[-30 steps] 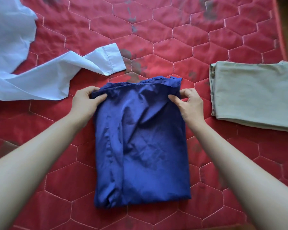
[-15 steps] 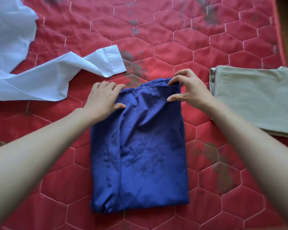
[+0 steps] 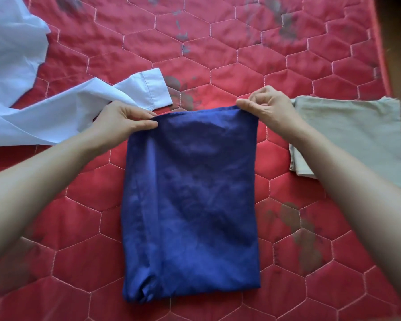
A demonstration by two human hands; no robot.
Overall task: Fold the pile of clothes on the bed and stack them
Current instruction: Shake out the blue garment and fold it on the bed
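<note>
A dark blue garment lies folded into a tall rectangle in the middle of the red quilted bed. My left hand pinches its far left corner between thumb and fingers. At the far right corner, my right hand pinches the same top edge. A folded beige garment lies flat to the right, partly behind my right forearm. An unfolded light blue shirt sprawls at the left, its cuffed sleeve reaching toward the blue garment.
The bed's right edge runs down the far right, with a dark floor beyond. Bare quilt with dark stains stretches behind the garments and at the lower right.
Both hands shifted along the blue garment's far edge and now pinch its two top corners. The top edge lies straighter and smoother than before.
</note>
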